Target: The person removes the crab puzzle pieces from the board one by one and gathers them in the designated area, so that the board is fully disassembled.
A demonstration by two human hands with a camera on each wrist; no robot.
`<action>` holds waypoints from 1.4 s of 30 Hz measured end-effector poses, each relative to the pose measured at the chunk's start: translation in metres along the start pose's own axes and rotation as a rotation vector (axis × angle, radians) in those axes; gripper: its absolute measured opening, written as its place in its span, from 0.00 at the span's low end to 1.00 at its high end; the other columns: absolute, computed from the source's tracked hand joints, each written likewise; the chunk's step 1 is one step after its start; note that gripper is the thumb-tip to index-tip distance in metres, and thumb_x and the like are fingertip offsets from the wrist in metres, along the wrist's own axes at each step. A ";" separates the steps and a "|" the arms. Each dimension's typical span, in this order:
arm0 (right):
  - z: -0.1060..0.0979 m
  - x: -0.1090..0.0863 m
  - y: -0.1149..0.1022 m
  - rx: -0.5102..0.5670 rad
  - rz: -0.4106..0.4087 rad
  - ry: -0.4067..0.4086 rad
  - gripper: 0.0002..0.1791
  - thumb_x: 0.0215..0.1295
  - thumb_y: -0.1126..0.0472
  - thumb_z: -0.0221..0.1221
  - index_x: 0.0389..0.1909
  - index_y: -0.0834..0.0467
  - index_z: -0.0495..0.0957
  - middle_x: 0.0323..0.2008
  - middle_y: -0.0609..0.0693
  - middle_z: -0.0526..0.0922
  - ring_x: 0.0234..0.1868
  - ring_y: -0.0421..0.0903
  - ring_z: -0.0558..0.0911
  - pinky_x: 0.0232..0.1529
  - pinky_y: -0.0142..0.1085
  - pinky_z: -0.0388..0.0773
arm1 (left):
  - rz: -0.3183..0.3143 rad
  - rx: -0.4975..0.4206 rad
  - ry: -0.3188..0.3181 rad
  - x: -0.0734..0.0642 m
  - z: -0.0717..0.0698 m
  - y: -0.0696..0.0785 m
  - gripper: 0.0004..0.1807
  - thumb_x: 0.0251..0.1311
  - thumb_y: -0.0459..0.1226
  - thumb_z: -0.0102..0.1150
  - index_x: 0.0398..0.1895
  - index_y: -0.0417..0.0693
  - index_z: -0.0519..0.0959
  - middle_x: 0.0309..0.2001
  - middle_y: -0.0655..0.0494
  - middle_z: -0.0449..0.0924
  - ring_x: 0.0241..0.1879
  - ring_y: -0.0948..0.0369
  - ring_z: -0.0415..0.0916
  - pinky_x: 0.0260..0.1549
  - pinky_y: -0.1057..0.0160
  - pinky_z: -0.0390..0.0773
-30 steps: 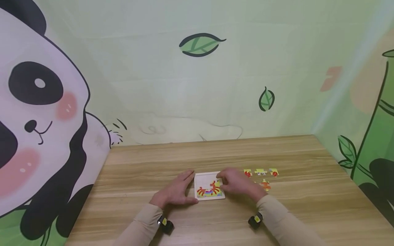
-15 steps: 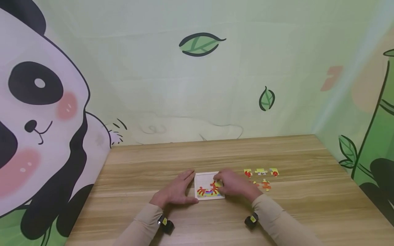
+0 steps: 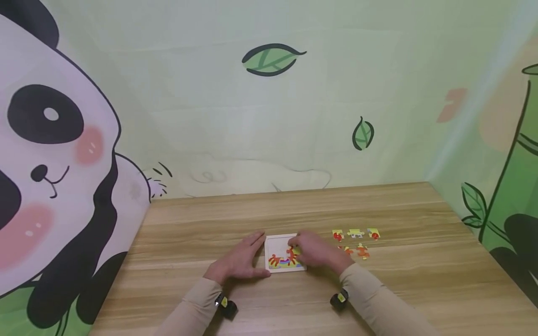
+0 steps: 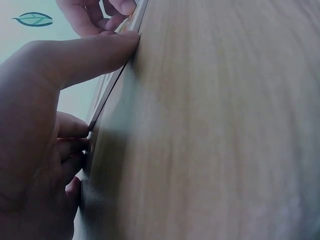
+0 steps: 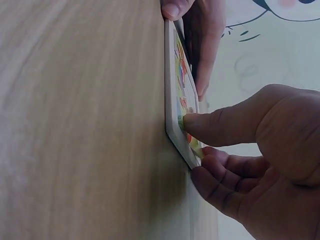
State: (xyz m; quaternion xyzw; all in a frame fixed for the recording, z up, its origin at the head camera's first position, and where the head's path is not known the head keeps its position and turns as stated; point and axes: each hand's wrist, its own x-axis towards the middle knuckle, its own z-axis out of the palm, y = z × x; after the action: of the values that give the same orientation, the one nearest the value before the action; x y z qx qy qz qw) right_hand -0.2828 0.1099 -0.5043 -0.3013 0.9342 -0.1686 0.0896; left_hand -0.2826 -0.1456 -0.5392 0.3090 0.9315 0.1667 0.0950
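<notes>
A white-rimmed puzzle tray (image 3: 265,255) lies on the wooden table between both hands. Joined jigsaw pieces (image 3: 282,263) fill its near part with a red animal and a rainbow; the far part is bare white. My left hand (image 3: 236,259) rests along the tray's left side, fingers fairly straight, thumb at the near left corner. Over the tray's right side, my right hand (image 3: 316,252) pinches a yellowish puzzle piece (image 3: 296,250) between thumb and fingers, low over the other pieces. The right wrist view shows the thumb (image 5: 215,125) pressing down there; the fingers partly hide the piece.
Right of the tray lie several loose puzzle pieces (image 3: 356,234) in two rows, yellow and red ones, the nearer row partly beside the right forearm. A wall with printed leaves and a panda (image 3: 54,140) stands behind and left of the table (image 3: 201,219).
My right hand has shifted a little left over the tray, and the yellowish piece under its fingers has moved left too. The left hand holds its place.
</notes>
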 end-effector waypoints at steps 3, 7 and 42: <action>0.001 0.000 0.000 0.023 0.017 0.003 0.23 0.57 0.66 0.64 0.56 0.58 0.80 0.44 0.54 0.77 0.40 0.46 0.74 0.41 0.40 0.76 | -0.002 -0.011 -0.003 -0.001 -0.002 0.001 0.58 0.51 0.64 0.62 0.76 0.40 0.51 0.77 0.45 0.47 0.76 0.49 0.45 0.73 0.49 0.54; 0.002 0.000 -0.001 0.031 0.037 0.008 0.22 0.59 0.64 0.65 0.56 0.56 0.80 0.44 0.53 0.77 0.40 0.45 0.72 0.41 0.39 0.75 | 0.001 -0.011 -0.004 0.000 -0.002 0.001 0.58 0.51 0.64 0.62 0.76 0.40 0.51 0.77 0.45 0.47 0.76 0.49 0.45 0.73 0.49 0.54; 0.009 -0.004 0.007 0.061 -0.012 0.142 0.18 0.58 0.63 0.65 0.50 0.61 0.80 0.34 0.46 0.76 0.33 0.40 0.73 0.34 0.34 0.75 | 0.029 0.013 0.020 0.000 -0.001 -0.001 0.58 0.51 0.62 0.64 0.75 0.38 0.52 0.77 0.43 0.48 0.76 0.48 0.47 0.73 0.50 0.55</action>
State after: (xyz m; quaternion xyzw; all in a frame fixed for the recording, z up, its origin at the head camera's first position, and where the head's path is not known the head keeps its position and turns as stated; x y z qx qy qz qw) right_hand -0.2809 0.1156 -0.5149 -0.2913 0.9308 -0.2185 0.0312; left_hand -0.2830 -0.1464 -0.5385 0.3215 0.9289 0.1651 0.0814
